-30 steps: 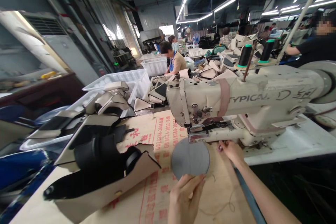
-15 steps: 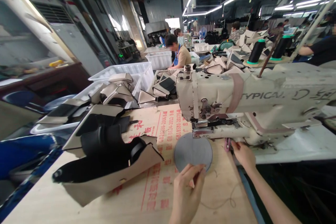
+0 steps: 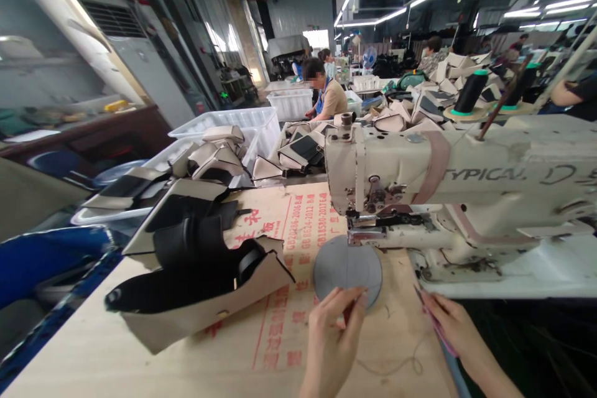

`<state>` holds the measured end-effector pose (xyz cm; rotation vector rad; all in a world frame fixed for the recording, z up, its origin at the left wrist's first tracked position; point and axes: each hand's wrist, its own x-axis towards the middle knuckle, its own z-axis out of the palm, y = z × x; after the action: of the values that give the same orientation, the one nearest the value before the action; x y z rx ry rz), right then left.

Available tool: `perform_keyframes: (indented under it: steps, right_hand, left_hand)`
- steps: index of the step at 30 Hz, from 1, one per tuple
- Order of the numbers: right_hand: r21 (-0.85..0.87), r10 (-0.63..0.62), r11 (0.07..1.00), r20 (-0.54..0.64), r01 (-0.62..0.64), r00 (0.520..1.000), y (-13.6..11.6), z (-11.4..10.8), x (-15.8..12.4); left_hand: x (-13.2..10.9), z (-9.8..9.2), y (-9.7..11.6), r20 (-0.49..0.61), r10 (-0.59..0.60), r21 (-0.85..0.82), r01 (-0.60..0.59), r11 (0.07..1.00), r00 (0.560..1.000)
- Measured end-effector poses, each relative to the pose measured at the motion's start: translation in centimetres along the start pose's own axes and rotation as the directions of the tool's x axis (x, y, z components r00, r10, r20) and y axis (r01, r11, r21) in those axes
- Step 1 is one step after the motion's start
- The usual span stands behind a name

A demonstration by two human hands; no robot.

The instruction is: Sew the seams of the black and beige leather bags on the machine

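Note:
My left hand is closed in a pinch over the near edge of a round grey disc; whatever sits between its fingertips is too small to make out. A thin loose thread curls on the board beside that hand. My right hand grips pink-handled thread snips by the board's right edge, their dark tip pointing up and left. Beyond the disc stands the sewing machine, its narrow arm reaching over the disc's far side. Left of the disc lies a beige and black sewn piece, its black inside facing up.
More beige and black pieces fill a white plastic crate and pile up behind the machine. A blue-lined container stands at the left. Black thread cones top the machine. Another person sits working further back.
My right hand has drawn back from under the machine arm toward me, bringing the pink snips along. My left hand keeps its pinch by the disc. The view has shifted slightly.

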<state>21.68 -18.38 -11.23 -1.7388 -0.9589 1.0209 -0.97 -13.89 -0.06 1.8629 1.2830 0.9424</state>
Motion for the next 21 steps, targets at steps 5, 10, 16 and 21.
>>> perform_keyframes:
  steps: [5,10,16,21]
  right_hand:
    - [0.178,-0.106,0.982,0.256,0.061,0.961,-5.5,2.9,-5.1]
    - [0.109,-0.297,0.954,0.182,0.281,0.937,-9.0,4.6,-4.6]
    - [0.159,-0.273,0.957,0.222,0.241,0.936,-10.3,5.5,-4.9]
    - [0.168,-0.264,0.957,0.18,0.235,0.948,-10.2,6.0,-4.6]
  left_hand:
    - [-0.2,0.2,0.1,-0.014,-0.016,-0.022,0.016,1.0,1.0]
    - [-0.4,-0.4,0.5,-0.015,-0.011,-0.017,0.011,1.0,1.0]
    - [-0.3,-0.8,0.4,0.007,-0.006,-0.028,0.006,1.0,1.0]
    - [-0.3,-0.9,0.3,0.019,0.012,0.011,-0.012,1.0,1.0]
